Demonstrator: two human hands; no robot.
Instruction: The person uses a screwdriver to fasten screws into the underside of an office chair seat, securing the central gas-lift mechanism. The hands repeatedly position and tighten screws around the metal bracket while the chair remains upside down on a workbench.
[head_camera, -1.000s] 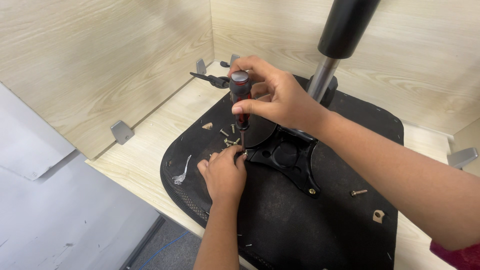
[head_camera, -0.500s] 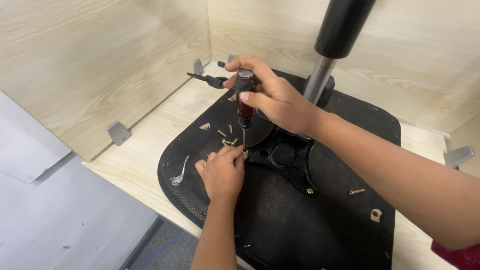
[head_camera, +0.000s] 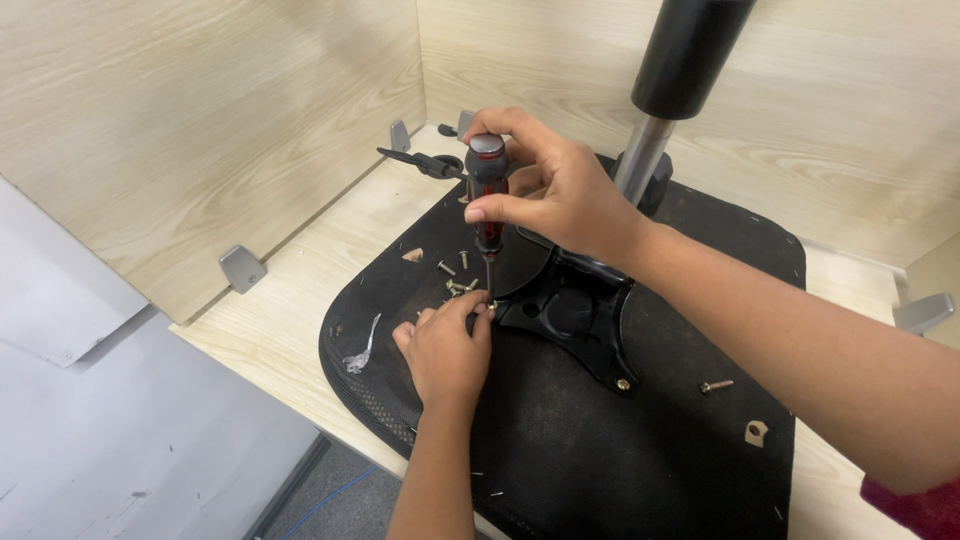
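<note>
1. Pale wood panels stand at the left and at the far side, and they close the tabletop (head_camera: 300, 300) into a corner; metal brackets (head_camera: 242, 268) sit along the foot of the left panel.
2. An upturned black chair seat (head_camera: 600, 440) lies on the tabletop. Its near left edge hangs a little over the near edge of the tabletop, above the grey floor (head_camera: 120, 450).
3. A black mounting plate (head_camera: 575, 315) sits in the middle of the seat, and a chrome column with a black sleeve (head_camera: 660, 110) rises from it, just right of the hands.
4. The right hand (head_camera: 560, 195) has its grip closed around the red and black handle of a screwdriver (head_camera: 487, 195), which stands upright with its tip down at the left edge of the plate.
5. The left hand (head_camera: 445, 355) rests on the seat, and its fingertips pinch a screw (head_camera: 491, 305) at the tip of the screwdriver.
6. Loose screws (head_camera: 455, 275) lie just far-left of the tip; one more screw (head_camera: 716, 385) and a small tan piece (head_camera: 757, 433) lie well apart at the right.
7. Open seat surface remains at the near right.
</note>
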